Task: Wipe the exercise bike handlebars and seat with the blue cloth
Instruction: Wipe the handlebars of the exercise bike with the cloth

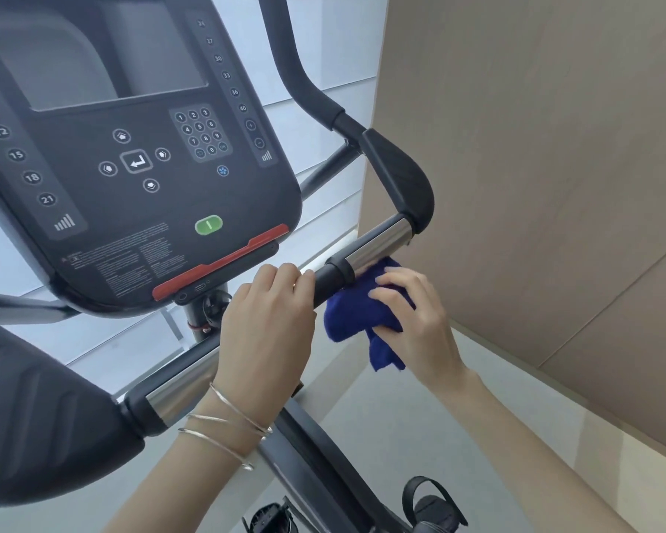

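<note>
Left hand point(270, 325): fingers curled over the handlebar point(329, 280), gripping it.
Right hand point(416, 313): fingers bent around the blue cloth point(352, 317), holding it.
Cloth position: bunched under the handlebar, touching its chrome sleeve point(381, 242).
Left wrist: 3 thin bracelets point(224, 428).
Console point(150, 155): above both hands.

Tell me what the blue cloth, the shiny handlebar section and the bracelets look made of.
Blue cloth: soft napped fabric, perhaps microfibre; it droops, edges fuzzy. Shiny handlebar section: polished metal, likely chrome-plated; mirror-like streaks. Bracelets: thin silver-coloured metal wire, glinting.
</note>
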